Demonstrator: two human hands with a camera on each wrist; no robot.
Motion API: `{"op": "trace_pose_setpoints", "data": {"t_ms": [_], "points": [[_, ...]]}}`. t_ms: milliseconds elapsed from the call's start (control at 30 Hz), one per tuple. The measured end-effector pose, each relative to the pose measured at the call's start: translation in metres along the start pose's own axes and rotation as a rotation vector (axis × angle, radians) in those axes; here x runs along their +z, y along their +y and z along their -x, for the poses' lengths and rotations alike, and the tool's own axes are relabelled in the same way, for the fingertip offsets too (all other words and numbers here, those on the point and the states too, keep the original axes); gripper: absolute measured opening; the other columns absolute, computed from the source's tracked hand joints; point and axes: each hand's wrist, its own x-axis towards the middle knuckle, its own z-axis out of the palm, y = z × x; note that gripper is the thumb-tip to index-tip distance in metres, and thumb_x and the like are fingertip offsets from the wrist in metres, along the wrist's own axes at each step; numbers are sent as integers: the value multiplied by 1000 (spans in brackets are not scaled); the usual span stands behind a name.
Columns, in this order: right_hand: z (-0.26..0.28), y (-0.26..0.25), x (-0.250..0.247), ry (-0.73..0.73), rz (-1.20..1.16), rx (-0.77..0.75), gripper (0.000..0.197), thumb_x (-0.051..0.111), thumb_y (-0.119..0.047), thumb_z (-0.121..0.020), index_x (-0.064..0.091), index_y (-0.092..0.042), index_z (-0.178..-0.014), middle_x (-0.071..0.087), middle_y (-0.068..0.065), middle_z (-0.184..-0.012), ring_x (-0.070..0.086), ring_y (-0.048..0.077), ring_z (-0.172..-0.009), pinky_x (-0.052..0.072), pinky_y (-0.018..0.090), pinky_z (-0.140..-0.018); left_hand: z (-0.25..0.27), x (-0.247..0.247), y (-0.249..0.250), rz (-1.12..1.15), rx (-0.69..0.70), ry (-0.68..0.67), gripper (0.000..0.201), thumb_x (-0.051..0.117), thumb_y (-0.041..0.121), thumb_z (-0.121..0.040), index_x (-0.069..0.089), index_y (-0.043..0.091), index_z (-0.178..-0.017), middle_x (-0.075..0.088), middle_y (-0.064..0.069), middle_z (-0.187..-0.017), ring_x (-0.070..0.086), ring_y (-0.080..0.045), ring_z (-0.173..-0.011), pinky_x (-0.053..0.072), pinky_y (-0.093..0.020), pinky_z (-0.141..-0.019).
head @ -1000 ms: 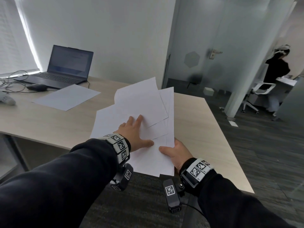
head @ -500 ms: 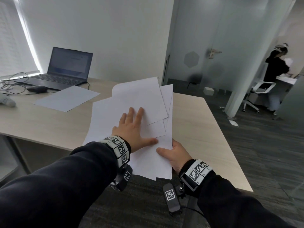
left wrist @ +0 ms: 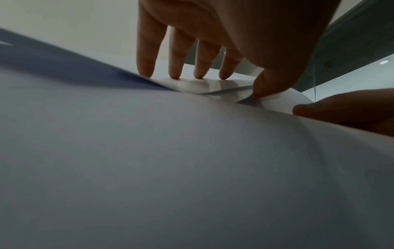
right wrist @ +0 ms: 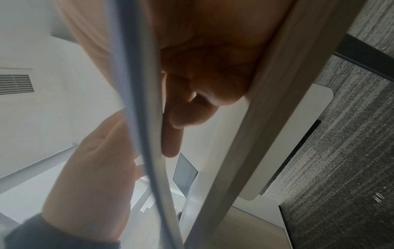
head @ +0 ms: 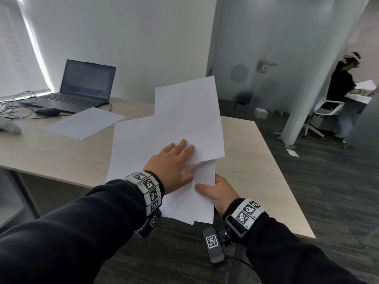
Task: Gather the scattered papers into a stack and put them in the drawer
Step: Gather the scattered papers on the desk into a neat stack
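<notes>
Now, head view: the fanned papers (head: 168,128) are held above the near edge of the desk (head: 256,171), long axis running away from the person, near ends overhanging toward the body.
Right hand (head: 220,194): pinches the near right corner of the papers, thumb on top.
Left hand (head: 171,165): lies flat with straight fingers on the sheets, just left of the right hand's grip; I judge it the nearer hand for squaring the fan.
Loose sheet (head: 83,123): 1 paper lies on the desk well to the left, near the laptop (head: 82,89); not yet gathered.
Left wrist view: 4 straight fingertips (left wrist: 176,73) and the thumb press on the top sheet (left wrist: 192,168), whose edge lifts.
Right wrist view: curled fingers (right wrist: 192,109) sit under the sheets' edge (right wrist: 149,118), beside the desk edge (right wrist: 266,118).
Drawer: not visible.
Change: against the earlier frames, the top sheet has swung more upright and the fan has narrowed.
</notes>
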Motion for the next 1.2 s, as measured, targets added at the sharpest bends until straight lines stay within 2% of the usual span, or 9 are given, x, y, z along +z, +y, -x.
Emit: {"op": "trace_pose_setpoints", "data": {"t_ms": [200,400,633,700,733,800,1000,1100,1200], "points": [[0,-3,-1,-18,20,11,26,69,-5,-84,69,-15,-108,77,3,-97,73,22,-92,59,39,-87,3,-4,8,-23,38,15,63,47,28,-84,30,29,-145,33,10,-153,40,-21,-133,54,-43,-84],[3,-4,0,-24,76,13,24,60,3,-90,69,-15,-103,76,-2,-89,73,13,-83,57,23,-72,5,-2,10,-13,-64,-2,50,40,47,-91,33,37,-139,42,9,-138,48,-22,-120,52,-40,-76],[-1,-3,2,74,104,49,24,66,-12,-80,68,-22,-102,76,4,-99,73,24,-91,57,35,-78,8,-8,5,199,-146,-57,37,31,37,-99,53,39,-128,47,14,-146,53,-19,-125,48,-38,-96],[-1,-4,2,110,128,38,23,60,-6,-88,65,-27,-96,75,1,-97,71,23,-91,57,34,-78,9,-12,5,259,-198,-36,29,32,34,-98,60,27,-96,67,7,-108,62,-27,-103,49,-35,-80],[-1,-5,2,126,134,32,26,57,-5,-90,64,-29,-93,74,-1,-95,71,22,-90,57,33,-78,10,-12,6,275,-228,-20,29,33,33,-98,53,23,-81,65,4,-85,61,-29,-86,46,-34,-68],[0,-7,3,156,159,30,27,54,-5,-91,62,-31,-89,72,-5,-93,70,20,-90,57,36,-82,10,-13,9,318,-284,9,33,36,33,-98,46,22,-68,56,3,-66,55,-27,-69,38,-32,-58],[3,-9,7,194,228,56,19,52,-11,-91,62,-27,-94,72,1,-102,68,24,-97,55,43,-92,1,-7,20,641,-481,23,33,46,32,-92,50,7,-70,53,-10,-63,49,-26,-57,48,-33,-55],[8,-11,9,182,271,43,20,50,-12,-92,60,-28,-99,71,3,-104,67,22,-96,55,39,-88,-1,-6,26,896,-599,64,39,51,37,-83,63,0,-87,70,-21,-84,69,-36,-74,61,-51,-62],[11,-12,12,168,292,30,23,48,-14,-90,61,-30,-101,72,2,-103,68,22,-95,56,42,-87,-5,-9,35,1137,-709,126,26,60,27,-86,55,2,-78,70,-20,-88,71,-34,-82,62,-50,-59]]}}
